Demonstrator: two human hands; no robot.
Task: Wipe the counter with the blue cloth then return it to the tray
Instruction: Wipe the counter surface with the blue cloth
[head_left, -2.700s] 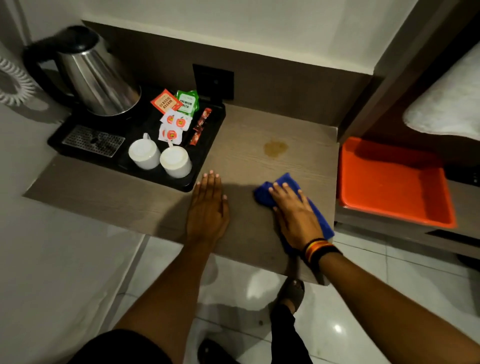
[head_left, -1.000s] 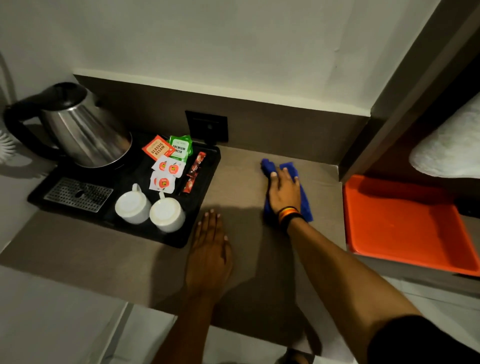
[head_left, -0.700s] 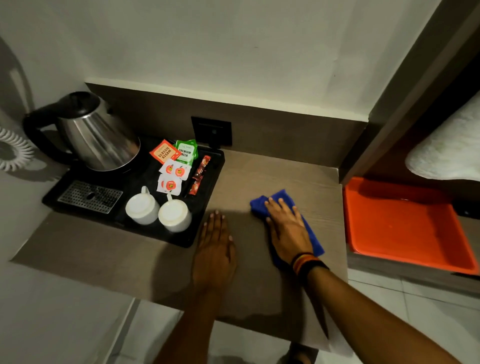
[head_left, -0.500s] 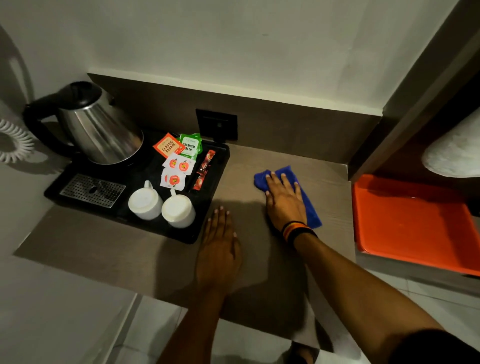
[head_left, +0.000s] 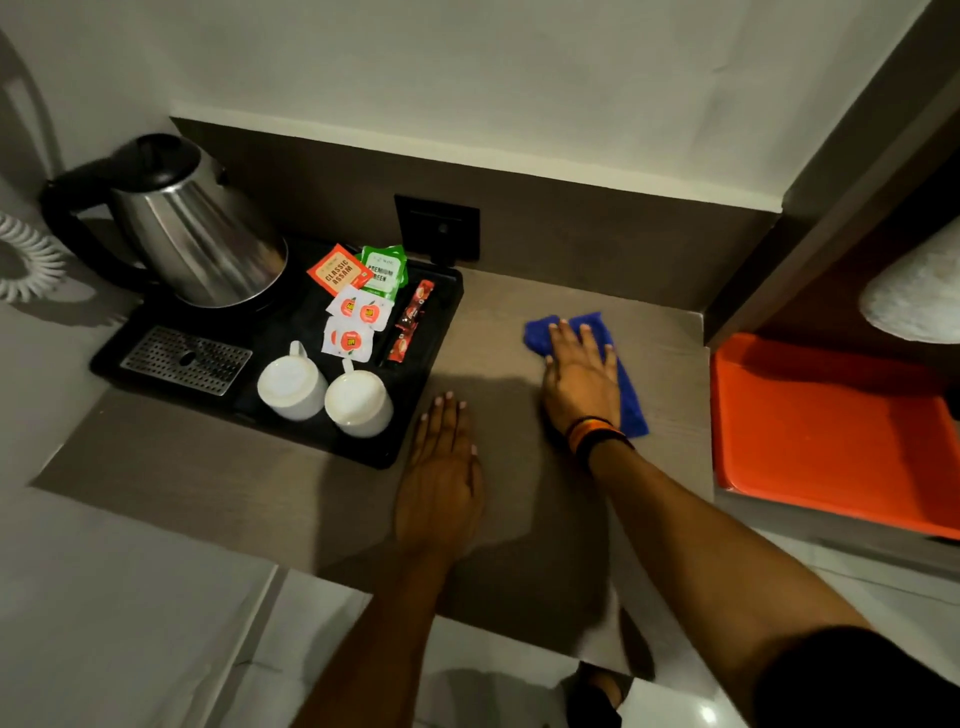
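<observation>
The blue cloth (head_left: 631, 395) lies flat on the brown counter (head_left: 208, 488), toward its back right. My right hand (head_left: 579, 376) presses down on the cloth with fingers spread, a banded bracelet at the wrist. My left hand (head_left: 441, 478) rests flat on the counter near the front, palm down, holding nothing. The empty orange tray (head_left: 831, 431) sits on a lower shelf to the right of the counter.
A black tray (head_left: 415, 431) on the counter's left holds a steel kettle (head_left: 197, 239), two white cups (head_left: 324, 392) and tea sachets (head_left: 358, 291). A wall socket (head_left: 436, 226) is behind it. A dark upright panel (head_left: 810, 208) separates counter and shelf. A white bundle (head_left: 914, 296) hangs over the orange tray.
My right hand has slid the cloth back and forth over the counter, lately away from me toward the back wall. The brown stain seen earlier no longer shows. My left hand stays planted.
</observation>
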